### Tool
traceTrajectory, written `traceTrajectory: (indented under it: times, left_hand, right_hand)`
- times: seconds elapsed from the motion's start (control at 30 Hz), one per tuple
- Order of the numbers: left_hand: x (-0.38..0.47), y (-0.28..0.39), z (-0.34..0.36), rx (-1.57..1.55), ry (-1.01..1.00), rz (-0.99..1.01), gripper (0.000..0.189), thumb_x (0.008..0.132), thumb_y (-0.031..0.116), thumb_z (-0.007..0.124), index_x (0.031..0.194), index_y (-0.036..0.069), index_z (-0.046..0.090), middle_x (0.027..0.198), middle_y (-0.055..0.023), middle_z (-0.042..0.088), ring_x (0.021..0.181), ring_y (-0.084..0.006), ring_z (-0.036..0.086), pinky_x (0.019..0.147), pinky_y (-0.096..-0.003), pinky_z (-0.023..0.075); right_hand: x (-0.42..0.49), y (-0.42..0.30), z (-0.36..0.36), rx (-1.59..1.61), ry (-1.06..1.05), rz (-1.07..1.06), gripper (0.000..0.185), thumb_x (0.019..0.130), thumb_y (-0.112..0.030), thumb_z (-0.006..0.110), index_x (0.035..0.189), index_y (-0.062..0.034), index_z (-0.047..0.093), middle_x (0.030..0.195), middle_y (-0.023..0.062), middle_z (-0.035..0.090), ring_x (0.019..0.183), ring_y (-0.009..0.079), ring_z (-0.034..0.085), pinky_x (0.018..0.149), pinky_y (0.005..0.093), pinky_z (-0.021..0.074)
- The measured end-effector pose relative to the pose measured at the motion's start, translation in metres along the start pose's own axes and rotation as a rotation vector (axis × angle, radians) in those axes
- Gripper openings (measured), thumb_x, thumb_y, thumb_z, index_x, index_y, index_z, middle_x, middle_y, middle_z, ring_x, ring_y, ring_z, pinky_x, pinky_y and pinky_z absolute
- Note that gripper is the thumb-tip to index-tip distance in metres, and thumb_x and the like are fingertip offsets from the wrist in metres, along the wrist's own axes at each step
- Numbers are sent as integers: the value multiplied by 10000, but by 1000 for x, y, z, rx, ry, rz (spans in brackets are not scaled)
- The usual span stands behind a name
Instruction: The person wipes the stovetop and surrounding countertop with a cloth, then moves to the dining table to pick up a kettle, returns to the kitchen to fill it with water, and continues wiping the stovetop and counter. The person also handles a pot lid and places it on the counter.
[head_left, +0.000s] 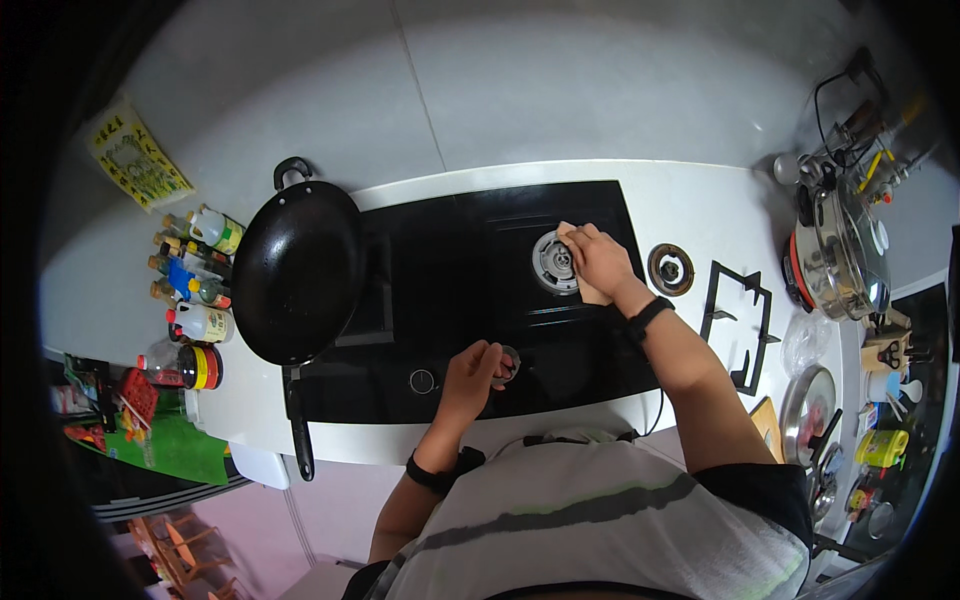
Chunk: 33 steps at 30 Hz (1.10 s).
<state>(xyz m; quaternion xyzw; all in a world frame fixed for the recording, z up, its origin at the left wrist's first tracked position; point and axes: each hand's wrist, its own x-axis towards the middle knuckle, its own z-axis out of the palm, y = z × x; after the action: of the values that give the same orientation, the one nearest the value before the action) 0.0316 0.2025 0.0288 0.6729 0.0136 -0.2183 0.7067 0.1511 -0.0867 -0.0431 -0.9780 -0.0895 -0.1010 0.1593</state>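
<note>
My right hand (598, 259) presses a folded tan cloth (592, 291) against the right side of a bare gas burner (553, 264) on the black glass cooktop (457, 277). My left hand (471, 375) is over the front part of the cooktop, its fingers pinched on a small round metal piece (512, 360). Fingers partly hide this piece, and I cannot tell whether it is a control knob or a loose burner part. A round control knob (422, 381) is to the left of that hand. On the white counter, right of the cooktop, lie a burner ring (670, 270) and a black pan support (714, 304).
A black wok (296, 270) covers the cooktop's left end, its handle (301, 435) jutting over the front edge. Several bottles (199, 262) line the left side. A glass-lidded pot (840, 251), a pan lid (808, 409) and a knife block (885, 351) are at the right.
</note>
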Motion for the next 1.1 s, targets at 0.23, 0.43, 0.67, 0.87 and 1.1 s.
traceTrajectory:
  times: [0.23,0.43,0.67,0.87,1.1]
  left_hand:
    - [0,-3,-4,3,45,-55,348,1030,277,476,748,83,542,823,-44,655,710,-79,610,596,-216,488]
    - [-1,-2,-4,11,94,-35,356,1031,281,478,737,88,528,816,-40,657,713,-72,607,588,-212,491]
    - [0,-4,-6,-7,66,-25,363,1032,293,482,734,90,523,814,-43,656,711,-74,610,585,-212,497]
    - [-2,-3,-4,14,73,-32,358,1032,292,481,742,88,527,811,-43,656,715,-77,614,583,-216,496]
    - [-10,-8,-10,4,123,-61,354,1035,281,474,743,87,525,803,-35,655,713,-76,613,581,-218,490]
  right_hand:
    - [-32,-14,2,-4,-64,208,300,915,-177,561,1181,-44,524,1106,162,515,838,384,650,696,473,563]
    - [-60,-41,8,-182,-213,214,514,878,-116,545,1353,22,407,1121,203,488,855,373,663,677,451,581]
    - [-47,-41,-11,364,50,29,269,885,-95,596,1142,-120,672,995,145,612,846,372,635,708,421,538]
    - [2,-45,-4,206,193,181,244,879,-85,590,1097,-119,694,1001,108,627,879,353,639,744,426,533]
    - [-1,-48,37,-44,92,-135,253,784,-54,609,1022,-61,696,1080,82,628,1037,299,613,895,391,492]
